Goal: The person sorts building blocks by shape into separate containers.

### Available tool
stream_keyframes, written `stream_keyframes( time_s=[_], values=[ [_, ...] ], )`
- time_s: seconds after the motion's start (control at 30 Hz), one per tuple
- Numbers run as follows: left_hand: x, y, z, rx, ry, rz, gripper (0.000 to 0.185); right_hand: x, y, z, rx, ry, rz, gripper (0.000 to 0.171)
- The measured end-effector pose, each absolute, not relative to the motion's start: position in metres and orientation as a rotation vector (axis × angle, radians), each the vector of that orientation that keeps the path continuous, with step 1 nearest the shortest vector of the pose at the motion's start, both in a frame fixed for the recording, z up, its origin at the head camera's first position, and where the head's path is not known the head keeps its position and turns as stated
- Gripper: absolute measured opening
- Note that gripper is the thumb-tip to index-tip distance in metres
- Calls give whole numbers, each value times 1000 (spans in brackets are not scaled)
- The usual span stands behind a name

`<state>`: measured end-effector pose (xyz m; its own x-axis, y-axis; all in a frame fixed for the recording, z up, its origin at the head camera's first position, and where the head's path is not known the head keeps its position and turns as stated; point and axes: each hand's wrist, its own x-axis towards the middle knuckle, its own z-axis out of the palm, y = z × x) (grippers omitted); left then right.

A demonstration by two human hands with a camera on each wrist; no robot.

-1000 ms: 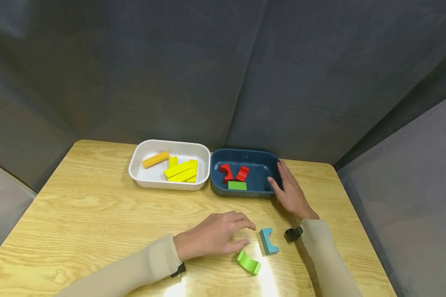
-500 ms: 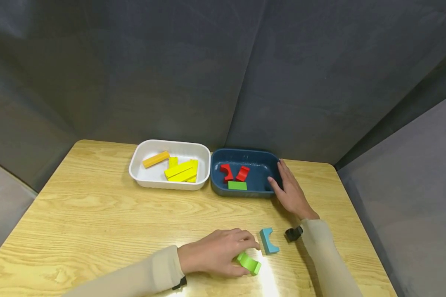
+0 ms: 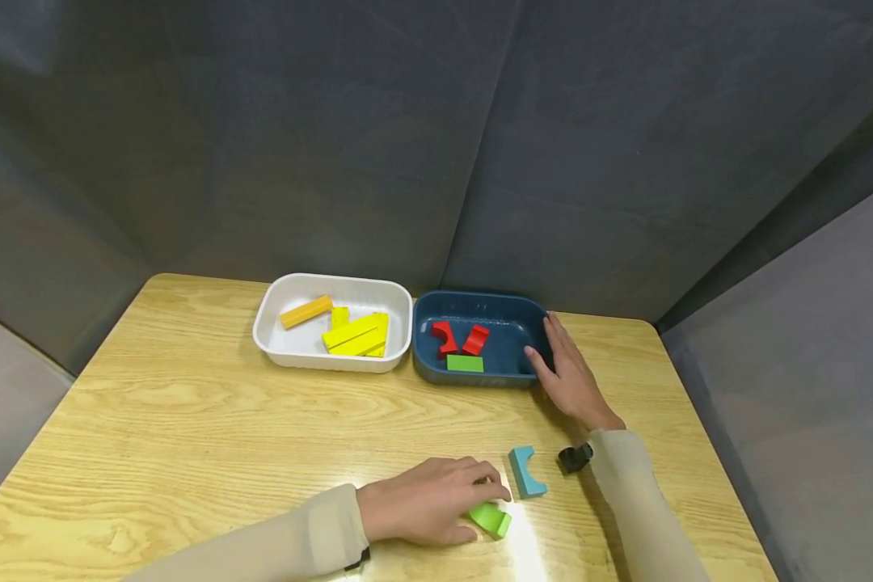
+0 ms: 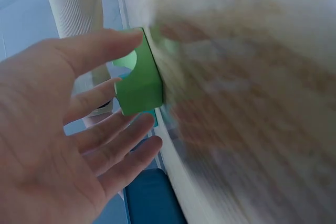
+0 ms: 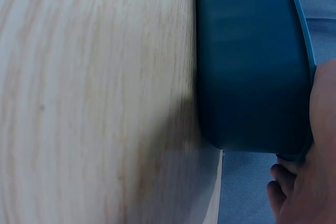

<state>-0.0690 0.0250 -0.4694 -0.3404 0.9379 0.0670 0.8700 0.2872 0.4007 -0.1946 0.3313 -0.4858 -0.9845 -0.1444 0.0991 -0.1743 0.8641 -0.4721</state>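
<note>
My left hand reaches low over the table around a light green arch block, its fingers over the far side and its thumb beside the near side. In the left wrist view the thumb and spread, loosely bent fingers lie around the green block. Just right of that hand lies a blue arch block. My right hand rests against the right end of the dark blue bin, thumb over its rim. The right wrist view shows part of that hand at the bin's edge.
Left of the blue bin stands a white bin with several yellow blocks and an orange stick. Inside the blue bin are two red arch blocks and a green block. Dark cloth walls surround the wooden table.
My left hand has come down toward the near side of the table and now partly covers the light green arch block. The block and my right hand stay in place.
</note>
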Motion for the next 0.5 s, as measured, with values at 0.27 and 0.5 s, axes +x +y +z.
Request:
stream_keyframes(
  time_s=[0.27,0.5],
  values=[
    [-72,28,-473,1688,2386,524,47,-193,330,-485,259,-2974,778,84],
    [-72,31,-473,1701,2371,546,39,-193,331,-485,264,-2968,782,84]
  ],
)
